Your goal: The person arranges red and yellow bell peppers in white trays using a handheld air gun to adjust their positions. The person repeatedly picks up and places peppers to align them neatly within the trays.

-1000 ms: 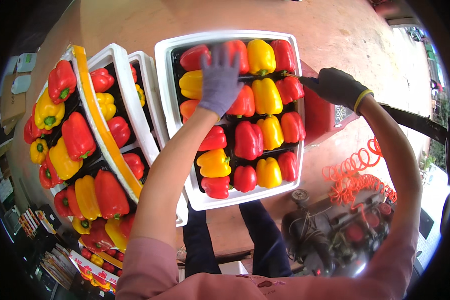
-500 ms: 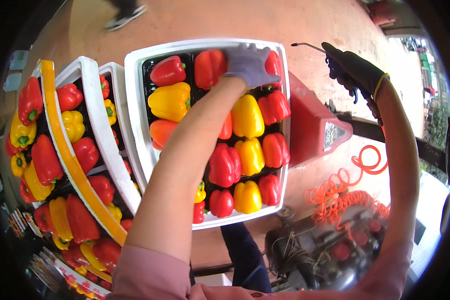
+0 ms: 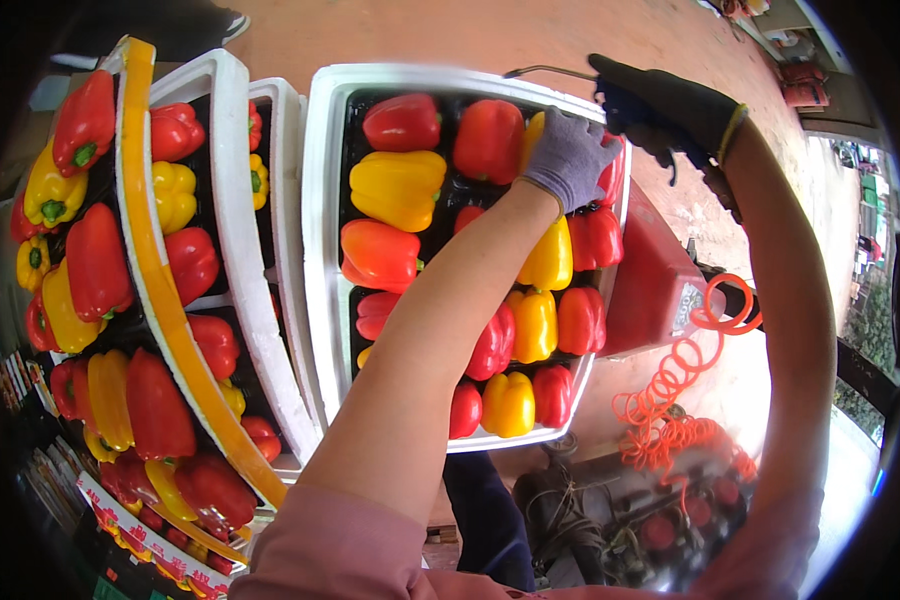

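Observation:
A white foam box point(image 3: 324, 160) holds red, yellow and orange bell peppers in black trays. My left hand point(image 3: 572, 160), in a grey glove, is over the box's far right part with its fingers curved down round a yellow bell pepper point(image 3: 533, 132). That pepper is mostly covered and the fingertips are hidden. Beside the thumb lies a red bell pepper point(image 3: 611, 180), partly covered too. My right hand point(image 3: 670, 108), in a dark glove, grips an air blow gun point(image 3: 555, 70) with a thin bent nozzle. The nozzle reaches left over the box's far edge.
More foam boxes of peppers point(image 3: 235, 180) lean at the left, one with a yellow edge point(image 3: 145, 200). A coiled orange hose point(image 3: 670, 400) hangs at the right above a dark machine point(image 3: 590, 510). Something red point(image 3: 655, 275) stands under the box's right side. A person's shoe point(image 3: 236, 27) shows far left.
My right hand has brought the blow gun left, so its nozzle is now over the box's far edge. My left hand's fingers, spread before, are more curled. The whole view has shifted.

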### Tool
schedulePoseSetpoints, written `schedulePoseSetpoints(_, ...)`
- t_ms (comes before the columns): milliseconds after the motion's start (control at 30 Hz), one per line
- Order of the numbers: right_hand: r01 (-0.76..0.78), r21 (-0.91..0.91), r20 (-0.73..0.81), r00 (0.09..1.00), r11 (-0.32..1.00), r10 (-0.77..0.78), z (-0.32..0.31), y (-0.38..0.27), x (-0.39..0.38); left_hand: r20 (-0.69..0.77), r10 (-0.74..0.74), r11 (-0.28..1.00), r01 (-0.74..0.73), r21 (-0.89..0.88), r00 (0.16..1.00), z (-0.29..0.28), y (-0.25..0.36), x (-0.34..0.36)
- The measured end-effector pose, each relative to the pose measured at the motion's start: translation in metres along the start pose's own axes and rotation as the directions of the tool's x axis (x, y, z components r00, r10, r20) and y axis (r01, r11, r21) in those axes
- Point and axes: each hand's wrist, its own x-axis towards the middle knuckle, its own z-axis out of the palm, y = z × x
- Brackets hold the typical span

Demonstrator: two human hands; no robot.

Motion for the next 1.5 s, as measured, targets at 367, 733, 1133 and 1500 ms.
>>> schedulePoseSetpoints(367,0.151,-0.082,0.02,0.988,0.985,-0.15,0.058,-0.049,-0.007,-0.079,0.024,0.97,-0.042,-0.239,0.997,-0.031,-0.006,-0.028)
schedulePoseSetpoints(733,0.102,-0.147,0.107,0.99,0.984,-0.087,0.065,-0.069,-0.012,0.035,-0.495,0.865,0.488,0.121,0.868,-0.074,-0.059,-0.079)
schedulePoseSetpoints(1133,0.123,-0.44,0.304,0.952,0.89,0.019,0.163,-0.118,-0.001,-0.082,-0.423,0.898,0.405,-0.172,0.903,-0.046,-0.022,-0.114)
schedulePoseSetpoints(1500,0.214,-0.68,0.41,0.904,0.701,0.122,0.219,-0.149,-0.05,-0.082,-0.75,0.649,0.708,-0.277,0.656,-0.106,0.012,-0.223)
